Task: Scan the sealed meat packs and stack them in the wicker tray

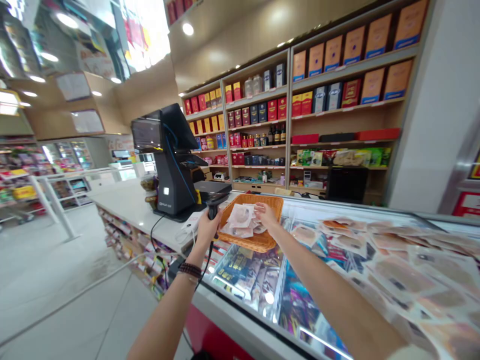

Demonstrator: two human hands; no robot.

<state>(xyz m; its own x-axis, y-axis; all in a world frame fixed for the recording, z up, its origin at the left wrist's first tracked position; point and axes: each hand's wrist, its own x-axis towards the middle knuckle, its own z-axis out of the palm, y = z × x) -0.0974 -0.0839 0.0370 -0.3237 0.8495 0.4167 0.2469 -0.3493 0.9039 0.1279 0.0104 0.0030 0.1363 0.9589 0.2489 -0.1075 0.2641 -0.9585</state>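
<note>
Woven wicker showed warm and orange in the middle of the view: a shallow wicker basket (275, 205) sat just past the front edge of the counter, above the glass of a chest freezer (375, 260), holding a small heap of clear sealed packets (240, 217) with pale contents. The left hand (208, 230) was wrapped closed around the handle of a black handheld barcode scanner (216, 202), its head angled up and beside the basket's near rim. A coiled black cable (210, 260) dropped from the scanner past a beaded bracelet (189, 270) on the left wrist. The right hand (267, 216) was at the far side of the basket, with its fingers (262, 212) bent down over the packets near the rim; whether they pinched a packet or only touched it, I could not tell.

The step in hand was the scanning of the packets at the checkout. The open room was narrow: the black POS terminal (168, 160) stood close on the left, on a white counter (127, 210) whose edge ran beneath the left forearm. To the right, the freezer glass stretched wide, with rows of flat packaged goods (405, 275) lying beneath or on it. Behind everything rose wooden shelves (258, 125) stocked with boxes and bottles.
</note>
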